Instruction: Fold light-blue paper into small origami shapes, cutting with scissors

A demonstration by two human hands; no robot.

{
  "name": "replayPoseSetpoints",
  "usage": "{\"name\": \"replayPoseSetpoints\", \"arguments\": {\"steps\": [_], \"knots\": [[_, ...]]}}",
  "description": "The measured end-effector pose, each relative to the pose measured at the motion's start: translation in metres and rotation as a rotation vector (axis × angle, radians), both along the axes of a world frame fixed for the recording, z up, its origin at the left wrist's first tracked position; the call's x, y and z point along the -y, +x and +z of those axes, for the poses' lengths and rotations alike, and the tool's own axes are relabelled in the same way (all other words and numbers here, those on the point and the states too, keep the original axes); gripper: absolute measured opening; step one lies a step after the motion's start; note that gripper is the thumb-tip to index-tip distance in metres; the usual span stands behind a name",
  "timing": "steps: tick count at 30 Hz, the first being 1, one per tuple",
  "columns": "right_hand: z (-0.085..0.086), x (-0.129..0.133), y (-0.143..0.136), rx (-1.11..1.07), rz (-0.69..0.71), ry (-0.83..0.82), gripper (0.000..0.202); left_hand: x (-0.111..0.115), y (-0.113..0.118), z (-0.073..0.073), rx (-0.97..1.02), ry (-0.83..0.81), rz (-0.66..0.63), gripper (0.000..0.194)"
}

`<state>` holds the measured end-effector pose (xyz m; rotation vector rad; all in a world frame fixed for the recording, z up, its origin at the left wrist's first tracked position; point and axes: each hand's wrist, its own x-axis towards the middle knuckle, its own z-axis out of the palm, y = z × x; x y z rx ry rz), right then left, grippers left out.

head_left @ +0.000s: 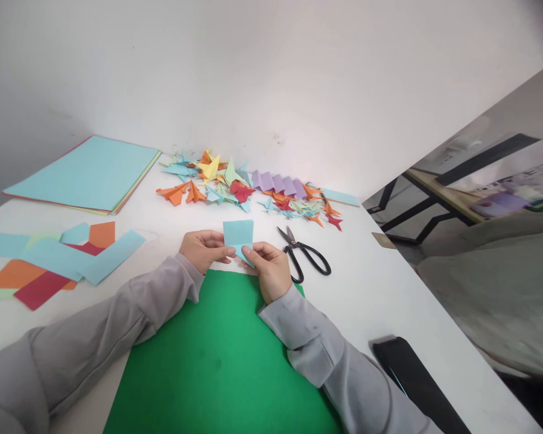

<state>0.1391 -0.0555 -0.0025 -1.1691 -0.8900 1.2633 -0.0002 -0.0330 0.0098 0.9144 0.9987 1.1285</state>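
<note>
A small light blue paper is held upright between my two hands, just beyond the far edge of a green sheet. My left hand pinches its lower left part between thumb and fingers. On the lower right, my right hand grips the same paper, its thumb pressed on the front. The paper's lower part looks folded and is partly hidden by my fingers. Black-handled scissors lie with blades parted, right beside my right hand.
Folded paper shapes in several colours and a pleated purple paper lie along the wall. Large coloured sheets are stacked back left. Cut strips spread at left. A black object rests at right.
</note>
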Motion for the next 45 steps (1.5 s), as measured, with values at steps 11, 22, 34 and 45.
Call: {"name": "replayPoseSetpoints", "arguments": {"steps": [11, 22, 34, 45], "knots": [[0.0006, -0.0011, 0.0008, -0.051, 0.020, -0.030, 0.020, -0.0001, -0.0001, 0.0028, 0.010, -0.009, -0.013, 0.038], [0.0009, -0.0013, 0.0002, -0.024, 0.010, -0.027, 0.019, -0.0003, 0.0006, 0.0030, -0.013, -0.040, 0.037, 0.038], [0.0013, -0.0003, 0.0002, -0.008, -0.002, -0.039, 0.021, -0.0001, 0.0000, 0.0012, -0.037, -0.002, 0.026, 0.036], [0.0013, -0.0007, -0.0011, 0.006, -0.032, -0.009, 0.019, 0.0009, 0.0004, 0.0024, -0.014, -0.014, 0.036, 0.038]]}}
